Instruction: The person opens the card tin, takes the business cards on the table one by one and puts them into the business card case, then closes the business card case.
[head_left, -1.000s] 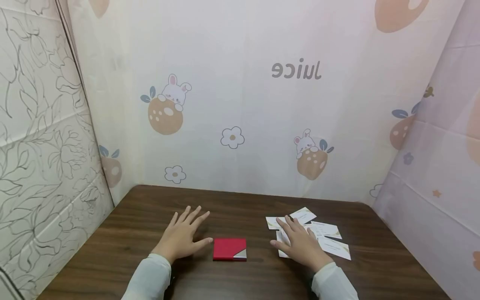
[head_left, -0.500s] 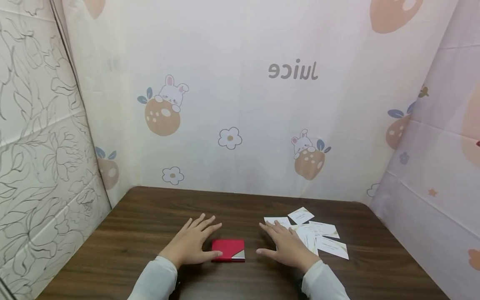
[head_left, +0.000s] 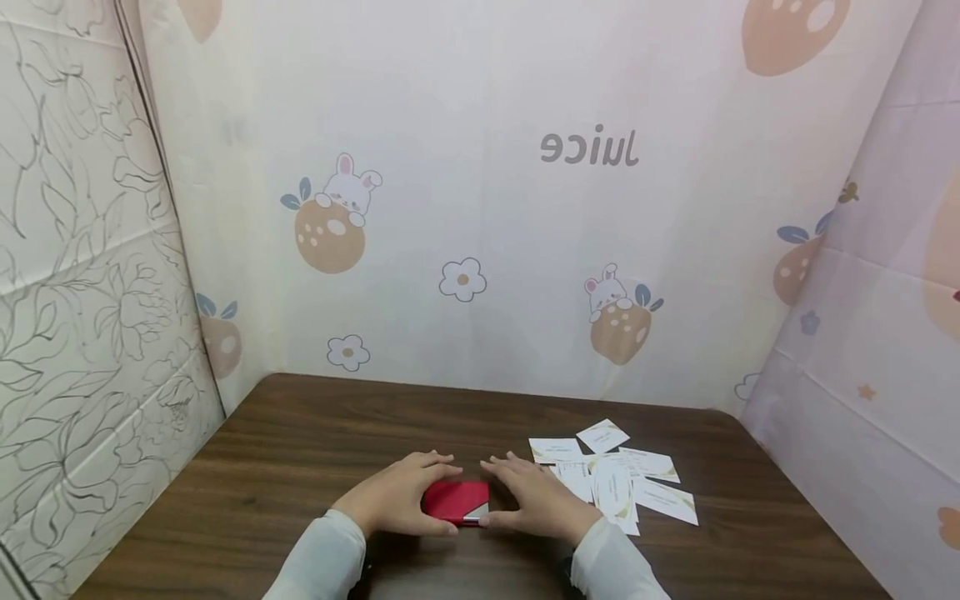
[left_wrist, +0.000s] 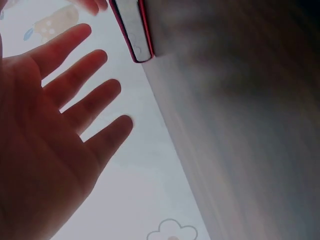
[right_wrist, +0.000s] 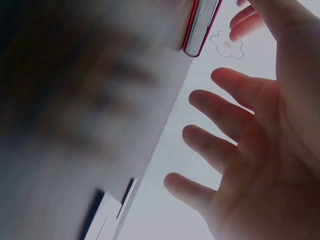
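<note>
Pale, plain long sleeves [head_left: 322, 557] stop short of two bare hands [head_left: 393, 498] [head_left: 542, 502].

"Juice" [head_left: 589, 147] mirrored on backdrop [head_left: 480, 192], cards [head_left: 613, 490] illegible

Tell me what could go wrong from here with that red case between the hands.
The flat red rectangular case with a silver corner could skid on the dark-brown wood-grain table if one side is pushed first: the left hand and right hand flank it, neither gripping.

The loose, overlapping white rectangular cards with gold markings lie beside the right hand, so a sideways brush might scatter them.
</note>
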